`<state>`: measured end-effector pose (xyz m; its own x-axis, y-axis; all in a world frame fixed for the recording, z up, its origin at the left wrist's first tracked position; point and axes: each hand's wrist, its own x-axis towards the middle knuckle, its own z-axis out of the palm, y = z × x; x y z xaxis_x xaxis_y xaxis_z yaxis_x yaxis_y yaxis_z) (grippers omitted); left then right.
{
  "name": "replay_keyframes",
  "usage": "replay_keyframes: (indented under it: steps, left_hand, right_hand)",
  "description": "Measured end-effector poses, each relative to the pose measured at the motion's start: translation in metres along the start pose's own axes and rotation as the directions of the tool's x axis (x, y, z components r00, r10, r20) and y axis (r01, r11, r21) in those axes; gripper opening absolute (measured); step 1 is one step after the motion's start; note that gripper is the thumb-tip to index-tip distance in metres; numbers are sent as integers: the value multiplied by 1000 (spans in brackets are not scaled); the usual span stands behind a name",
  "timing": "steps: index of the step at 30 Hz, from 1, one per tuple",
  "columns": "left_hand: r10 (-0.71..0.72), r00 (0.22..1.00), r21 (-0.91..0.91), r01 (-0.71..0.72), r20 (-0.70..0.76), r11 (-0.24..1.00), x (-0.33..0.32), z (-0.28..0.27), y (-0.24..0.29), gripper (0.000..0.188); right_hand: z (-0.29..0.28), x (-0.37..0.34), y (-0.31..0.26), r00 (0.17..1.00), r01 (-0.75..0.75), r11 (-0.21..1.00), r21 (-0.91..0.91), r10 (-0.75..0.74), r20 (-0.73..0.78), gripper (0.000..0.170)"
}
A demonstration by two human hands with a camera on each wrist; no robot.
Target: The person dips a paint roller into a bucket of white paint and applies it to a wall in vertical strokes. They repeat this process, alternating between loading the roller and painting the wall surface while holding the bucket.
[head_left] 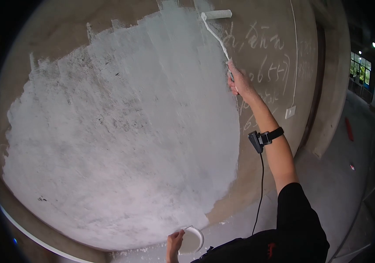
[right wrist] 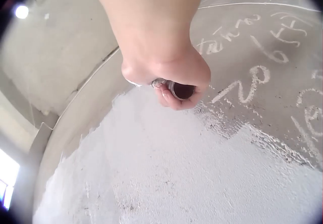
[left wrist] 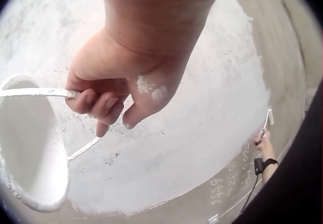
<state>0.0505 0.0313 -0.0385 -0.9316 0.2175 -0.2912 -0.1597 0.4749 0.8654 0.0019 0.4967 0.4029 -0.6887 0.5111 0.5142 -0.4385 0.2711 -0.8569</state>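
Note:
My right hand [head_left: 240,83] grips the handle of a paint roller, arm stretched up; the white roller head [head_left: 218,14] lies on the wall near the top edge of the white coat [head_left: 165,109]. In the right wrist view the fingers of my right hand [right wrist: 169,77] wrap the handle's dark end [right wrist: 182,90], and the roller head is hidden. Low down, my left hand [head_left: 175,240] holds the bucket [head_left: 201,239]. Seen from the left wrist, curled fingers of my left hand [left wrist: 126,77] hold the white bucket's [left wrist: 63,183] handle strap [left wrist: 38,92]; white smears mark the palm.
Chalk writing [head_left: 264,72] covers bare brown wall right of the coat. A cable [head_left: 296,57] runs down to a wall socket [head_left: 290,112]. Beyond the wall's end, a red object [head_left: 349,129] lies on the floor [head_left: 327,193], with windows [head_left: 360,69] farther off.

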Motion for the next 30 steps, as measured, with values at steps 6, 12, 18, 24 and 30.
replay_keyframes:
  steps: [6,12,18,24,30]
  left_hand:
    - [31,999,-33,-31,-9,999,4,-2,-1,38]
    - [-5,1000,-23,4,-28,1000,3,-5,1,42]
    - [-22,999,-9,22,-29,1000,5,-6,-1,42]
    - [-25,999,29,26,-27,999,4,-7,1,43]
    - [-21,999,32,22,-35,999,0,-4,9,44]
  right_hand:
    - [2,24,-45,996,86,996,-6,-86,-5,55]
    - [-4,-13,10,998,-59,997,57,58,14,55]
    - [-9,-87,106,994,-111,993,35,111,-16,56]
    - [-16,-182,209,977,-210,978,7,210,-32,56]
    - [-15,-257,279,958,-282,954,-98,275,-85,57]
